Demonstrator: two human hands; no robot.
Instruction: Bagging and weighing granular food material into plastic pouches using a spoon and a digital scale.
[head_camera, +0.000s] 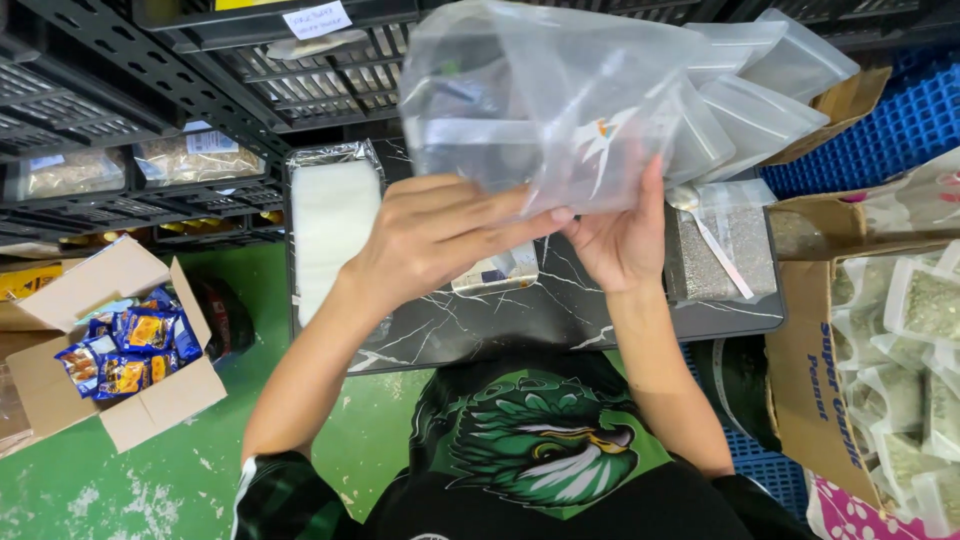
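- Holding a clear plastic bag (560, 100) up over the dark marble tray (520, 320); both hands pinch its bottom edge.
- Looks light, floppy and slippery, so best gripped at the rim.
- Left hand (440, 235) and right hand (620, 240) are close together, clamped on it.
- Flat seed pouch (725, 250) with a spoon (700, 215) sits just right.

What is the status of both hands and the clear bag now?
Left hand, right hand: both grip clear plastic bag, raised above dark marble-pattern tray. Nothing blocking.

both hands (440, 235) (620, 240) on clear plastic bag (540, 100) over marble-look tray (520, 310)

Tabletop (520, 320) centre free; foil tray (335, 225) left, seed bag (725, 250) right.
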